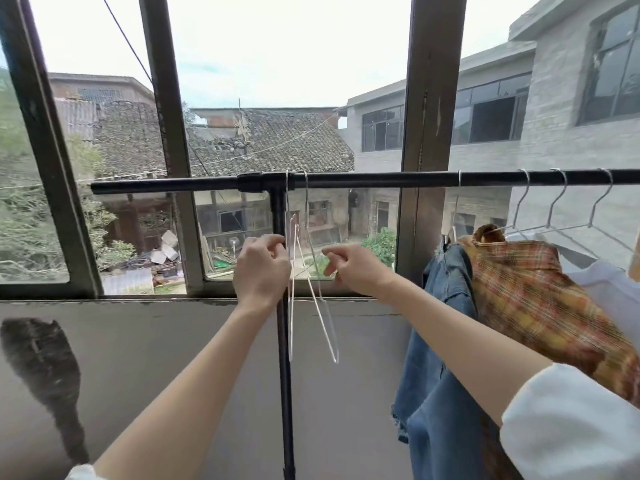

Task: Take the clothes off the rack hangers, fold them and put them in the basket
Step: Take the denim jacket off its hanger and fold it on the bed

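Note:
A black rack bar (381, 179) runs across the window, held up by a black post (286, 341). Two bare wire hangers (317, 306) hang from the bar near the post. My left hand (261, 268) pinches the left one at its upper part. My right hand (358, 268) is beside the right hanger with curled fingers that seem to touch its wire. Further right hang blue jeans (440, 375), an orange plaid shirt (540, 299) and a white garment (609, 292), each on a hanger. No basket is in view.
Behind the rack is a grey wall (156, 358) under a large window with dark frames (173, 133). A dark stain (41, 368) marks the wall at the left. Several more hanger hooks (561, 188) sit on the bar at the right.

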`<state>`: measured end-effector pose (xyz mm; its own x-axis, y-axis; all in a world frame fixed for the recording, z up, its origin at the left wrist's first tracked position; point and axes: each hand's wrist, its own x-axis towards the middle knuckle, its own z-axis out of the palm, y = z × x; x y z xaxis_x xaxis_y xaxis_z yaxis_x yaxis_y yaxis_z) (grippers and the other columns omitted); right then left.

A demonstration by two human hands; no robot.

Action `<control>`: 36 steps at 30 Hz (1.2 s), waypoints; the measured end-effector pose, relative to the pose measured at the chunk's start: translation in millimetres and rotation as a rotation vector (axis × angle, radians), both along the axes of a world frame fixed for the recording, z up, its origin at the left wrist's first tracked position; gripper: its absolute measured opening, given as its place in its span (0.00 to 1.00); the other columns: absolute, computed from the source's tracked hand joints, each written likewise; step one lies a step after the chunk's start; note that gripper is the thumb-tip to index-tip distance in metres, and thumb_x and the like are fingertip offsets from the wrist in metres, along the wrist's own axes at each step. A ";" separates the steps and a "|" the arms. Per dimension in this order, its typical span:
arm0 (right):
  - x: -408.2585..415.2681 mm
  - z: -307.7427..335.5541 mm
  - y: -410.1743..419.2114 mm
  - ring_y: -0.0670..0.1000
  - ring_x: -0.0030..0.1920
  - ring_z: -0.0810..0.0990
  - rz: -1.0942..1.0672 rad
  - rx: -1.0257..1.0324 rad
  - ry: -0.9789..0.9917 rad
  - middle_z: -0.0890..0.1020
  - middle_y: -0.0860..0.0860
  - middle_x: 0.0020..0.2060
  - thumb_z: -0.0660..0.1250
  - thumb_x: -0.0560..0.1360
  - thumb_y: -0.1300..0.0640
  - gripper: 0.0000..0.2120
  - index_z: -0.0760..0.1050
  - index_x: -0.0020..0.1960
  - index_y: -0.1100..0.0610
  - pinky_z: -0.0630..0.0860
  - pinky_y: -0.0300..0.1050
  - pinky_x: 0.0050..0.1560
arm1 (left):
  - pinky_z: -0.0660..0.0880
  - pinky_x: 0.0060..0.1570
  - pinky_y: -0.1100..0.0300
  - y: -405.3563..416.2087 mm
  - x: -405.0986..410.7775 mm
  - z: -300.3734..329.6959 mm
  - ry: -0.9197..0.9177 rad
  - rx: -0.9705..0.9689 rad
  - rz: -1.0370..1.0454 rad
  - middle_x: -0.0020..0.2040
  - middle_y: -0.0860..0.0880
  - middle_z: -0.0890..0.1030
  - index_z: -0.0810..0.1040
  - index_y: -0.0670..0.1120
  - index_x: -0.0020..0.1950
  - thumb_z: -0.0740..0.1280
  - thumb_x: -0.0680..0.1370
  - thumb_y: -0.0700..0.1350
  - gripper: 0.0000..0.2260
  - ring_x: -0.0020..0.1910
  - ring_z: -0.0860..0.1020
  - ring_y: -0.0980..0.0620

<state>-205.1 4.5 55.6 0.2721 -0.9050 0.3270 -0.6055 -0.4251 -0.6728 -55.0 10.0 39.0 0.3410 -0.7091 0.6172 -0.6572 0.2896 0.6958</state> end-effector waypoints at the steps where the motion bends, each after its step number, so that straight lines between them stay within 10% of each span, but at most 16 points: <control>1: -7.3 1.4 2.1 0.49 0.46 0.78 -0.034 -0.100 0.017 0.81 0.57 0.52 0.54 0.81 0.63 0.16 0.70 0.67 0.63 0.76 0.44 0.53 | 0.70 0.47 0.60 3.7 -5.8 6.2 -0.010 -0.069 0.004 0.57 0.45 0.78 0.79 0.44 0.57 0.60 0.79 0.42 0.11 0.49 0.77 0.49; 7: -88.6 10.4 7.9 0.57 0.55 0.74 -0.567 -0.756 0.005 0.76 0.59 0.53 0.57 0.75 0.66 0.14 0.76 0.57 0.62 0.71 0.48 0.57 | 0.70 0.54 0.65 10.3 -71.1 39.5 -0.161 -0.132 -0.303 0.54 0.45 0.76 0.77 0.40 0.59 0.61 0.78 0.38 0.11 0.51 0.75 0.52; 14: -151.6 -9.8 16.8 0.54 0.66 0.68 -0.268 0.166 -0.370 0.68 0.51 0.66 0.62 0.78 0.51 0.29 0.56 0.75 0.56 0.67 0.52 0.65 | 0.73 0.50 0.63 -4.9 -150.8 36.3 -0.132 0.195 -0.587 0.58 0.44 0.79 0.76 0.40 0.61 0.60 0.78 0.41 0.14 0.54 0.77 0.50; 22: -166.4 -17.8 35.3 0.48 0.48 0.79 -0.253 0.125 -0.207 0.80 0.50 0.46 0.68 0.74 0.49 0.13 0.74 0.54 0.56 0.76 0.43 0.51 | 0.66 0.33 0.59 -32.0 -209.4 36.6 -0.124 0.390 -0.694 0.33 0.47 0.73 0.78 0.40 0.41 0.62 0.79 0.51 0.15 0.33 0.71 0.51; 28: -169.0 -20.4 70.7 0.56 0.45 0.80 -0.498 -0.357 0.257 0.81 0.55 0.44 0.64 0.75 0.54 0.07 0.72 0.51 0.57 0.75 0.48 0.45 | 0.69 0.31 0.66 -41.3 -223.2 28.1 0.355 0.572 -0.882 0.39 0.46 0.79 0.82 0.38 0.48 0.71 0.74 0.43 0.09 0.34 0.73 0.55; 36: -159.3 -22.7 102.5 0.57 0.56 0.78 -0.592 -0.387 0.694 0.79 0.52 0.56 0.59 0.78 0.50 0.14 0.71 0.60 0.55 0.72 0.48 0.53 | 0.66 0.20 0.68 -40.3 -243.3 24.8 0.495 0.547 -0.808 0.43 0.43 0.81 0.79 0.35 0.51 0.69 0.75 0.40 0.08 0.34 0.77 0.53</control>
